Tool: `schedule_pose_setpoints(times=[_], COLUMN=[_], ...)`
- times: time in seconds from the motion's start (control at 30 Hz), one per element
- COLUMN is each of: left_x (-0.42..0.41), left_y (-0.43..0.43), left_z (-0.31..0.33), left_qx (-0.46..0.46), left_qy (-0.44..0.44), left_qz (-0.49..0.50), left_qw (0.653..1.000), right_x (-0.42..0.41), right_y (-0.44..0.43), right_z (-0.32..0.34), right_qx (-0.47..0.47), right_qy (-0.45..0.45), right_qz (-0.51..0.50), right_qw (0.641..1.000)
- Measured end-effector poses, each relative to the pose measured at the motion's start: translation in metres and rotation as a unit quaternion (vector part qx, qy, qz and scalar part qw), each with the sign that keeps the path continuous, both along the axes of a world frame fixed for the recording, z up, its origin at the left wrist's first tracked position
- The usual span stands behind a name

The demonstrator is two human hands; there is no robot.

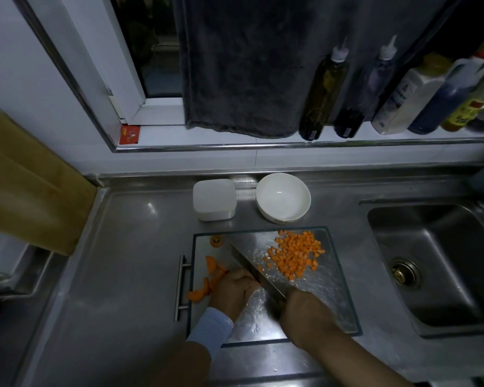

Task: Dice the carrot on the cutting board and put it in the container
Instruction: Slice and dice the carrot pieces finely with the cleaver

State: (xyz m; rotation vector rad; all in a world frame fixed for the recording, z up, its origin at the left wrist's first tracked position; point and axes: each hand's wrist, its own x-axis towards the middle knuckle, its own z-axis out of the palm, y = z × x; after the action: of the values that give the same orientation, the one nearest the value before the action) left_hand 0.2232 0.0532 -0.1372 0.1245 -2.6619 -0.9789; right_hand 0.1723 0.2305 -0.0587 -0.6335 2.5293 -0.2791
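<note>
A glass cutting board (330,297) lies on the steel counter. A heap of diced carrot (295,254) covers its far right part. Larger uncut carrot pieces (211,275) lie along its left edge, and a carrot end (217,241) sits at the far left corner. My left hand (234,291) is curled over carrot pieces beside the blade; what is under the fingers is hidden. My right hand (302,308) grips the handle of a cleaver (252,268), whose blade runs diagonally across the board. A white square container (214,199) stands behind the board.
A white bowl (283,196) stands next to the container. A sink (442,263) lies to the right. Bottles (323,90) line the window ledge. A brown board (25,185) leans at the left. A metal handle (180,287) borders the cutting board's left side.
</note>
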Motion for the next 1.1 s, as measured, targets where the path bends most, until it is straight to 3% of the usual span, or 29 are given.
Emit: schedule_pose_setpoints(times=[0.3,0.67,0.9,1.1], left_x=[0.004,0.003,0.0,0.002], left_y=[0.001,-0.002,-0.005,-0.008], left_z=[0.003,0.008,0.011,0.007], left_qx=[0.018,0.074,-0.004,-0.032], left_qy=[-0.035,-0.09,-0.035,-0.026], left_qz=[-0.002,0.01,-0.044,-0.043], left_qw=[0.999,0.993,0.998,0.998], right_x=[-0.01,-0.003,0.001,0.002], right_y=[-0.029,-0.008,-0.003,-0.001], right_z=[-0.01,-0.007,-0.003,-0.005], right_qx=[-0.007,-0.019,-0.019,-0.035], right_qy=[-0.015,-0.037,0.012,0.0], right_qz=[0.02,-0.032,-0.043,-0.05], right_qw=[1.0,0.999,0.999,0.998])
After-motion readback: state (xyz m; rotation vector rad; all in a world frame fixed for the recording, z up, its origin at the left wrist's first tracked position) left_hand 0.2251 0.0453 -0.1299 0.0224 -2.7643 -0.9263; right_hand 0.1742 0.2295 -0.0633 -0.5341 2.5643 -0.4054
